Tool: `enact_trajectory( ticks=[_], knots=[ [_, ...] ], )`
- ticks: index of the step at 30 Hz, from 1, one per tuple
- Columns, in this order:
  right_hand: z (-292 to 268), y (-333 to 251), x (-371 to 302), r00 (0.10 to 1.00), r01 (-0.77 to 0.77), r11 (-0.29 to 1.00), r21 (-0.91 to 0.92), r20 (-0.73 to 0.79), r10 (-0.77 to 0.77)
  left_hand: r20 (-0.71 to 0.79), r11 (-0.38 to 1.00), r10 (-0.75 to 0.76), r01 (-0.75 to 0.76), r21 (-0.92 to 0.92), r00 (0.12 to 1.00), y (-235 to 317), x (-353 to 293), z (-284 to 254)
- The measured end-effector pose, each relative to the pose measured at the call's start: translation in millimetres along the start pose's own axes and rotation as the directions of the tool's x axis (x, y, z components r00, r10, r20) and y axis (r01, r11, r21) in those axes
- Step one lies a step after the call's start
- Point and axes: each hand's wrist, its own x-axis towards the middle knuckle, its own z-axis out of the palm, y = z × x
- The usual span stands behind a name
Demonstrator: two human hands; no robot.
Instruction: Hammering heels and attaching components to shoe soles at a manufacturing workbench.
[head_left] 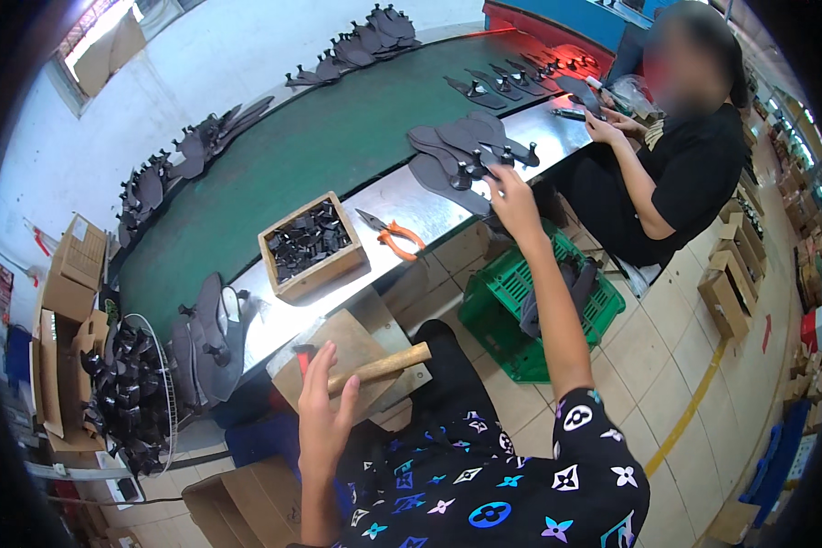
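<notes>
My left hand [323, 402] is raised over a wooden board [356, 338], fingers stretched and thumb apart. Beside its thumb a hammer with a wooden handle [388, 364] and a red part near the head lies across the board; the hand partly covers it. My right hand [514, 201] reaches to a stack of dark grey sandal soles [443, 178] on the metal table edge. Its fingers are bent around a black strap post at the near end of the stack, and the exact grip is partly hidden.
Orange-handled pliers [400, 239] lie beside a wooden box [312, 285] of small black pieces. Below my right arm stands a green crate [493, 315] holding soles. A co-worker [694, 137] sits at the right. More sandals line the green belt [338, 137]; a wire basket [169, 402] of black parts stands left.
</notes>
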Motion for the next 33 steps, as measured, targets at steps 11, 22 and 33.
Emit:
enact_trajectory(
  ticks=[11,22,33],
  knots=[
    [62,-247,17,0.82,-0.563,0.376,0.736,0.555,0.141,-0.371,0.944,0.23,-0.114,0.311,0.9,10,23,-25],
    [69,-243,-185,0.796,0.448,0.891,-0.068,0.484,-0.363,-0.673,0.938,-0.086,-0.168,-0.304,0.734,-10,-20,-74],
    [-12,-124,-257,0.829,-0.418,0.908,-0.009,0.405,0.386,-0.024,0.897,-0.31,0.3,0.325,0.951,-65,-14,-7]
  ],
)
